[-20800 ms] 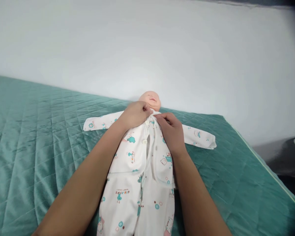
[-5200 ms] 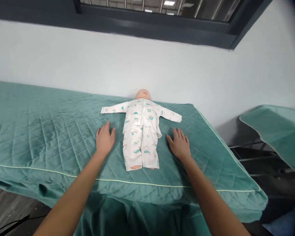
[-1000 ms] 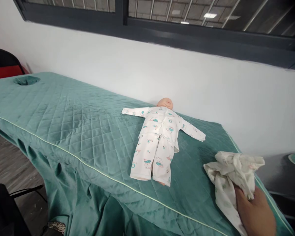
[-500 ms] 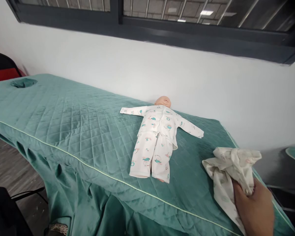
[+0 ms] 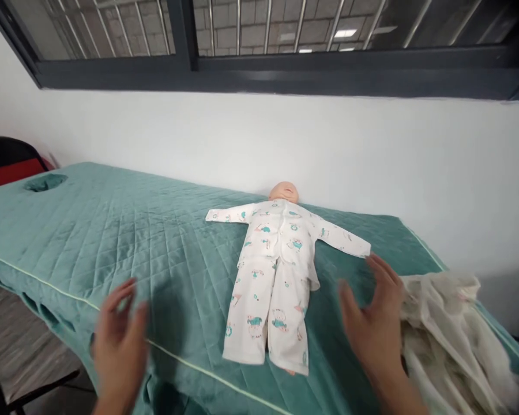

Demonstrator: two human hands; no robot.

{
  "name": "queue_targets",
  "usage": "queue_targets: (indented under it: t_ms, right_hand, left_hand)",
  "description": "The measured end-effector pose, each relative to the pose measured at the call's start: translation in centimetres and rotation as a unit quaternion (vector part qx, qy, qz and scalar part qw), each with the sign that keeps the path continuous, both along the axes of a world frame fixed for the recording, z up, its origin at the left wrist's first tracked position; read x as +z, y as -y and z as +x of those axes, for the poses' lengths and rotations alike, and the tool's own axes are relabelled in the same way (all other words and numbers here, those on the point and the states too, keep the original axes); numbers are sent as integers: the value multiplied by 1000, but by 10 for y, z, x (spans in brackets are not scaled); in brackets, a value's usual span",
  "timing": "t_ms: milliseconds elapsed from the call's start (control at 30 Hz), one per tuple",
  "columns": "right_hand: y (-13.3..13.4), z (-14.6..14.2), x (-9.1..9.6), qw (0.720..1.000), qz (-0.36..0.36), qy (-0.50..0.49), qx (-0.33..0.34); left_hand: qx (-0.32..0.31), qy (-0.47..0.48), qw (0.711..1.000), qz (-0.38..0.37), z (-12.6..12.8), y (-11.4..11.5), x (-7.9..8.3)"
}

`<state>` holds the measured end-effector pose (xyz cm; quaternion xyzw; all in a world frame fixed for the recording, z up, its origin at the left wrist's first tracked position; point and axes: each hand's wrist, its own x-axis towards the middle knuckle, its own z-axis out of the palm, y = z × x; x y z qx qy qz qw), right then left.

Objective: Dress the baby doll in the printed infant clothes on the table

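A baby doll (image 5: 284, 192) lies on its back on the bed, its head by the wall. It wears a white printed long-sleeved top (image 5: 281, 233) and matching trousers (image 5: 266, 311), with both sleeves spread outward. My left hand (image 5: 121, 340) hovers over the near edge, left of the doll, fingers apart and holding nothing. To the doll's right, my right hand (image 5: 374, 317) is in the air with thumb and fingers apart. Its fingertips come near the end of the right-hand sleeve; contact I cannot tell. A crumpled whitish cloth (image 5: 445, 328) rests on the bed beside my right hand.
The bed has a quilted green cover (image 5: 155, 248) with a face hole (image 5: 45, 182) at its far left. Behind it stands a white wall (image 5: 177, 138) below a dark-framed, barred window (image 5: 277, 72). A red and black chair back (image 5: 12, 164) is at the left.
My right hand has let go of the whitish cloth, which now lies at the bed's right end, and has moved left towards the doll. My left hand has come into view.
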<state>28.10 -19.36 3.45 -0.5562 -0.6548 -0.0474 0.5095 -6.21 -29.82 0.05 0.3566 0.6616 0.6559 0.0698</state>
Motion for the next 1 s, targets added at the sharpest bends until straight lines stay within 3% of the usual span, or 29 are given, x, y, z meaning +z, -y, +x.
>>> queue_targets:
  t_ms: [100,200,300,367,467,633,1000]
  right_hand:
    - [-74,-24,13,985,-73,-150,34]
    - [-136,-45,24,957,-189,-199,95]
    - [-168,-57,20,956,-212,-156,134]
    - [-174,-59,12,960,-205,-123,146]
    - [-172,-57,2,952,-226,-112,171]
    - [-171,-58,2,949,-238,-131,161]
    - [-171,-60,2,951,-233,-124,161]
  left_hand:
    - [-144,-3,989,42,61,-95,21]
    - [-262,-115,958,6,114,-187,51]
    - [-344,-210,911,-85,140,-256,64]
    - [-383,-244,881,-129,145,-283,61]
    - [-416,-248,866,-121,143,-298,50]
    - [-465,-195,858,-97,131,-299,43]
    - [-435,-154,883,-85,133,-301,39]
